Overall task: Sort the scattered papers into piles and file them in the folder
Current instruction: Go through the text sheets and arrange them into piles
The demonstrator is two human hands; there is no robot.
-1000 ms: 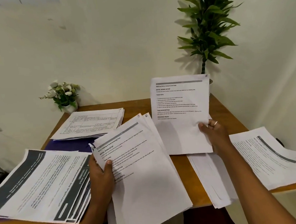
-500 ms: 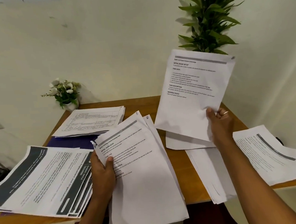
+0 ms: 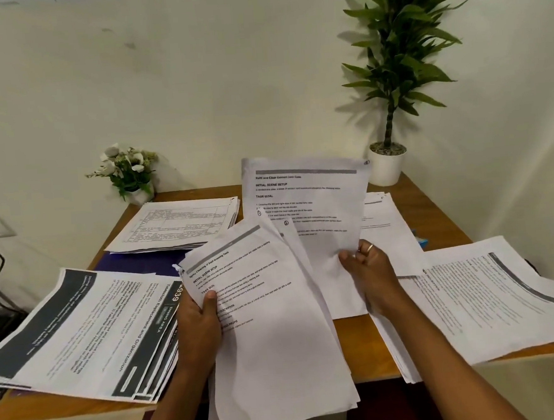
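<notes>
- Paper stack (image 3: 278,347) is in the left hand (image 3: 198,326), fingers grasping its left edge, thumb on top; its lower end hangs past the near edge of the table (image 3: 447,230).
- Single sheet (image 3: 308,201) is pinched at the bottom by the right hand (image 3: 373,268), fingers clenched on it, held upright over mid-table.
- Dark-banner pile (image 3: 81,331) at left; form pile (image 3: 178,223) at back left, partly on the blue folder (image 3: 138,263); grey-header pile (image 3: 491,296) at right.
- More white sheets (image 3: 388,228) lie flat beneath the right hand.
- Flower pot (image 3: 129,174) and potted plant (image 3: 393,70) at the back corners.
</notes>
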